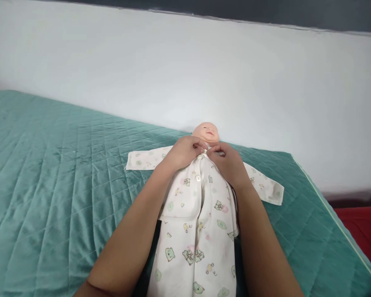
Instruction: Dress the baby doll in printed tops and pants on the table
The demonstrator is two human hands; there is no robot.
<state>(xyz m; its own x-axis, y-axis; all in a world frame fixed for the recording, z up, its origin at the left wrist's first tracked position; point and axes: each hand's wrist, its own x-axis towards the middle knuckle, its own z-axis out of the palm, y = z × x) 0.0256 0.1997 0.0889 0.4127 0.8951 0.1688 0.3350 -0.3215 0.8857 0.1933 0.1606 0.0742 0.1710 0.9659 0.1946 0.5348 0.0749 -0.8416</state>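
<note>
A baby doll (206, 131) lies on its back, its head toward the wall. It wears a white baby jacket (181, 196) printed with small green bears, and matching trousers (176, 260). The sleeves spread out to both sides. At the collar, just below the doll's chin, my left hand (185, 150) pinches one front edge of the jacket. Close beside it, my right hand (227, 161) pinches the other edge, fingertips nearly meeting. A round white button (198, 178) shows lower on the front. My fingers partly hide the neckline.
A green quilted cover (64, 177) lies under the doll, with a pale piped edge at the right. Behind it rises a white wall (142, 70) with a dark band on top. Something red (360, 231) stands beyond the right edge.
</note>
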